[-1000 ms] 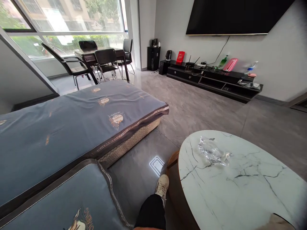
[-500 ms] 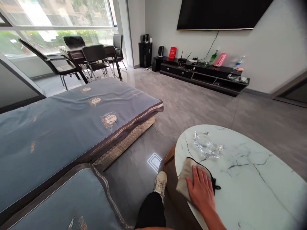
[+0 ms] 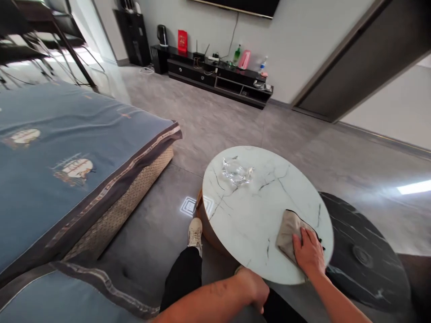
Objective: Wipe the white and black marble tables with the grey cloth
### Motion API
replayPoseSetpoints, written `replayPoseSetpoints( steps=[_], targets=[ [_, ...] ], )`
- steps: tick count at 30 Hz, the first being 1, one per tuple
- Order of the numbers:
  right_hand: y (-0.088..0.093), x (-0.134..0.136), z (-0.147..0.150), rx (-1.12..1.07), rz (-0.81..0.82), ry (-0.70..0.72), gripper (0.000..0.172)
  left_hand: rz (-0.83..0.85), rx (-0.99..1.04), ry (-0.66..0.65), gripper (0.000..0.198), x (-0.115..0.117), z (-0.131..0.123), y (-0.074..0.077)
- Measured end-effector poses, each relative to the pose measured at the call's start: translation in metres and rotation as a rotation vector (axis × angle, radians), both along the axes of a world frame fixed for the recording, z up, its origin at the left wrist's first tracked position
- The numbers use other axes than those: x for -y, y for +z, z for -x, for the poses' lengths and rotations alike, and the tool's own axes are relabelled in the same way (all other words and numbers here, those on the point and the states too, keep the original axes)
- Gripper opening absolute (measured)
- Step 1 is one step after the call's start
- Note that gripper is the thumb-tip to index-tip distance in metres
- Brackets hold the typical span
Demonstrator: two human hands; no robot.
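My right hand (image 3: 309,252) presses down on a beige cloth (image 3: 288,235) with a dark edge, fingers bent together over it and thumb apart. Both lie near the right front rim of a round white marble-patterned table (image 3: 245,224). Crumpled clear plastic (image 3: 237,172), possibly a wrapper or dish, sits toward the table's far left side. My left hand (image 3: 254,289) hangs bent over my knee at the table's front edge, with its fingers mostly hidden. Nothing shows in that hand.
A lower black round table (image 3: 373,233) adjoins the white one at right. Left stands a sofa (image 3: 134,206) under a blue-grey cover (image 3: 111,130). A black TV cabinet (image 3: 191,76) with bottles and a kettle lines the wall. My shoe (image 3: 195,233) is beside the table.
My right hand has carried the cloth from the table's left front rim across to its right side. The view has turned right and down, bringing my left hand and the black table into sight.
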State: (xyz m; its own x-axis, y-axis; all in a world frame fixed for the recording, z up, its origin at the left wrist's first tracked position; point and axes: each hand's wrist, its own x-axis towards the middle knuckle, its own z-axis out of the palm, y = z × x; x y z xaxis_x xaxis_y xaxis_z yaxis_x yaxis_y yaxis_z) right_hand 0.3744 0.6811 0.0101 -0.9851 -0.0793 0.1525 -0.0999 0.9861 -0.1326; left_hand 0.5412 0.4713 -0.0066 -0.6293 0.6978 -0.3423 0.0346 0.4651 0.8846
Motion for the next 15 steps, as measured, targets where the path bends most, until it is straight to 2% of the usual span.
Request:
replayPoseSetpoints(
  steps=[1,3,6,9,12,15],
  targets=[
    [-0.001,-0.007,-0.002,-0.005,-0.016,-0.066,0.093,0.129,-0.080,-0.098,0.039,0.004,0.001,0.005],
    [-0.002,-0.003,-0.006,-0.013,-0.034,-0.143,0.092,0.295,-0.169,-0.247,0.041,0.014,0.001,0.019],
    [0.005,0.032,-0.011,0.005,-0.036,-0.163,0.086,0.405,-0.210,-0.356,0.044,0.024,0.000,0.046],
    [0.013,0.080,-0.013,0.095,-0.063,-0.132,0.079,0.442,-0.165,-0.378,0.044,0.030,0.000,0.066],
    [0.016,0.136,-0.017,0.186,-0.082,0.009,0.076,0.410,-0.179,-0.360,0.054,0.032,0.000,0.067],
    [0.016,0.201,-0.027,0.254,-0.030,0.240,0.076,0.343,-0.186,-0.352,0.060,0.033,0.000,0.055]
  ],
)
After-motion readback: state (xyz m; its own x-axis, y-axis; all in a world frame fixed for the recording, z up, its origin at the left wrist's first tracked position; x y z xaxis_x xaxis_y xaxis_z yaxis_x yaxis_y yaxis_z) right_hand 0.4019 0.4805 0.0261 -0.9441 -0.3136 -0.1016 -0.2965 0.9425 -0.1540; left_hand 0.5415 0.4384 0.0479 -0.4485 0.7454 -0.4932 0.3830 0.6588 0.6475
